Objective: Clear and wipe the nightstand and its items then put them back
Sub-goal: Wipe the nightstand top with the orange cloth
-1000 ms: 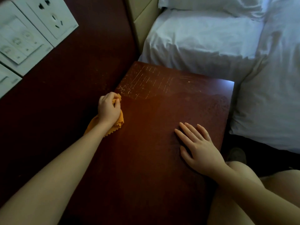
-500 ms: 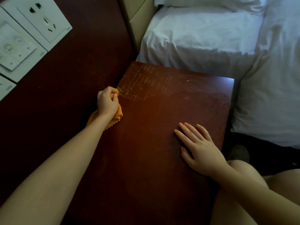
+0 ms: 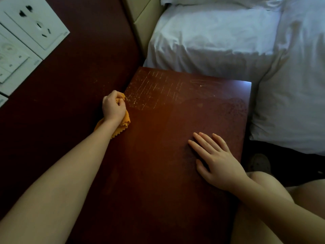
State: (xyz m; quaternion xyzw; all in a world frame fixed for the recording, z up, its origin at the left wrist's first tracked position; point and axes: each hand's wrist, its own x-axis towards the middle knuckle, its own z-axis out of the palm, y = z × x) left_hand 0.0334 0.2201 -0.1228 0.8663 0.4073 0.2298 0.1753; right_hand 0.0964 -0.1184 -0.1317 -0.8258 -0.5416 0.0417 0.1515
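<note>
Ok so on my feed the left hand (image 3: 113, 107) is balled into a fist round the orange cloth (image 3: 125, 121). The fingers are curled tight over it, and the cloth's zigzag-cut edge pokes out under the wrist. The fist sits right at the left edge of the nightstand (image 3: 167, 147), where the top meets the dark red wall panel (image 3: 70, 85), with the cloth down on the wood. Just past the knuckles, in the far-left corner of the top, there's a patch of pale scratches (image 3: 154, 88) in rough rows, plus some light specks.

The right hand (image 3: 216, 161) lies flat on the near-right part of the top, palm down, fingers straight and a bit spread, holding nothing. The two hands are well apart. The wood looks dull and blotchy near the far-right corner.

Around it: a bed (image 3: 211, 41) with white sheets sits against the far edge of the nightstand, and a white duvet (image 3: 290, 103) hangs down beside the right edge. A beige headboard (image 3: 140, 20) stands between bed and wall panel. Up on the panel at the left I see a white socket plate (image 3: 35, 23) with a switch plate (image 3: 12, 59) below it. A bare knee (image 3: 263, 182) shows at lower right, with a shoe (image 3: 258, 163) on the dark floor just beyond it. It's pretty dim, so I can't tell if the top is wet.
</note>
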